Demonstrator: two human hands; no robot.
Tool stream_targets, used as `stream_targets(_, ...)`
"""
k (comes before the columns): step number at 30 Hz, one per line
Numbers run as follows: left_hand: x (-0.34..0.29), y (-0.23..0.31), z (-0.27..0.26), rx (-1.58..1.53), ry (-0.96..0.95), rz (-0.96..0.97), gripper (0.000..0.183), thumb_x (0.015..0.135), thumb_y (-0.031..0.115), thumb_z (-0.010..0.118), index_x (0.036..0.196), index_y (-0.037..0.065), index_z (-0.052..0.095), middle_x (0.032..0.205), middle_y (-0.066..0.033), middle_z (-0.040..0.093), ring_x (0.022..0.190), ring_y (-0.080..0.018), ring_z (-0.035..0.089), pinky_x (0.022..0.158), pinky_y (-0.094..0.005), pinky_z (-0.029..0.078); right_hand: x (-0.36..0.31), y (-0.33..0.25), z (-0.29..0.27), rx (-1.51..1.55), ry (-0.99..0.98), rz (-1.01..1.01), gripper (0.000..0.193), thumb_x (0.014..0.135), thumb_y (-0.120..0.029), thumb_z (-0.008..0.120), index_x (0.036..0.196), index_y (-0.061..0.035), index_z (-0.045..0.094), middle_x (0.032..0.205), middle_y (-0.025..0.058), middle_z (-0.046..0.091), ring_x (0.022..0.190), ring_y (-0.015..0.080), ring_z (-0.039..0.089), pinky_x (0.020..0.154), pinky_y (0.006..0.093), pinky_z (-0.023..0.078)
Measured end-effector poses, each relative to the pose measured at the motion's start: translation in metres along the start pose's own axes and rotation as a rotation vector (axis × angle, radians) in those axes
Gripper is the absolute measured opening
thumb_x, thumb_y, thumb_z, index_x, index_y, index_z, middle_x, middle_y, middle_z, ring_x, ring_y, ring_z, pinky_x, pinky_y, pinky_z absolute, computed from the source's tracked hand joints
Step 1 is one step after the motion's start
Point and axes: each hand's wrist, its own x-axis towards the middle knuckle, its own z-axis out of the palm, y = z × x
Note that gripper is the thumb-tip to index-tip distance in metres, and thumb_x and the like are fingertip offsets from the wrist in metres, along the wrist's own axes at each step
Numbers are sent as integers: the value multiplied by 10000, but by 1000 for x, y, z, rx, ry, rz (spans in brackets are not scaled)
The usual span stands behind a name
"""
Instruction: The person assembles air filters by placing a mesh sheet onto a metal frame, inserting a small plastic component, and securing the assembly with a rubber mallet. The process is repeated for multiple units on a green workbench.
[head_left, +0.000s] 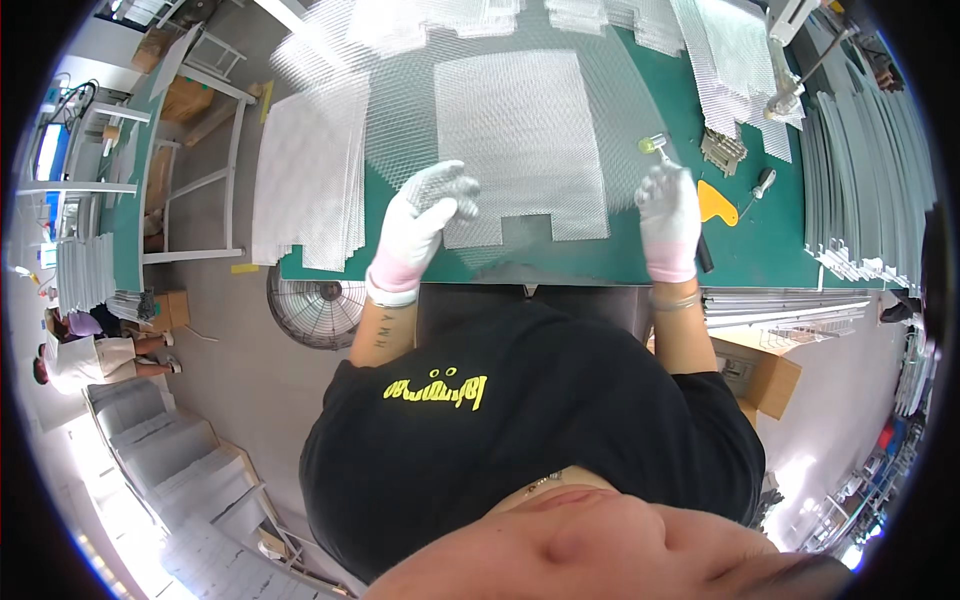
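Mesh sheet (520, 140): in your head view it's the silvery one in the middle, lying flat between your hands, with a squared notch cut in the edge facing you.
Left hand (425, 222): white glove, pink cuff, by the sheet's left edge. Grip's half open, fingers loosely bent, nothing visible in it; can't tell if your fingertips touch the mesh.
Right hand (667, 215): same kind of glove, right of the sheet. Grip's closed around a roller (655, 144), its clear-and-greenish head poking out past your fingers.
Under the sheet: larger grey mesh layer (400, 130) spread over your green table (760, 250).
Off to your left: stack of mesh sheets (310, 180), edges not quite lined up.
Past your right hand: yellow flat tool (716, 203), a screwdriver (765, 184) just beside it, plus a bunch of small metal parts (724, 151).
Floor side: round fan (318, 308) near your left elbow.
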Motion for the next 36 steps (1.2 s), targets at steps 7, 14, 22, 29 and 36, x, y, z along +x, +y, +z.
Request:
stream_targets(7,-3,-12,1,455,228,-25,698,872,62,634,1478,-49,306,1209,-189,609,849,-140,648,761,-259,532,-19,-29,45,-1434,-368,-121,952,787,-206,754,1540,-11,206,1177,178,630,834,171,617,789,259,508)
stream_targets(14,9,-24,6,1396,282,264,749,751,270,787,1376,0,476,1162,-205,578,1044,-323,584,911,-401,487,-15,6,41,-1548,-288,-365,886,781,-216,756,1517,-41,295,1216,204,600,1045,333,634,891,373,518)
stream_targets(22,21,-47,0,1592,293,38,727,740,366,781,1334,29,533,1123,-206,582,1054,-353,581,910,-415,491,-1,37,20,-1705,-284,-368,832,797,-273,749,1483,-43,337,1138,179,583,987,340,620,829,382,529)
stream_targets(29,20,-54,-8,1601,270,60,733,739,378,783,1331,17,546,1127,-202,584,1056,-347,582,915,-416,491,6,48,0,-1744,-350,-443,710,827,-303,724,1417,-57,416,1158,166,562,1003,337,611,828,389,528)
stream_targets(36,19,-58,-14,1617,265,92,742,738,413,778,1340,47,542,1133,-186,581,1044,-328,590,901,-407,498,5,42,14,-1804,-333,-302,682,822,-326,725,1386,-51,458,1156,184,563,1012,345,621,845,394,533)
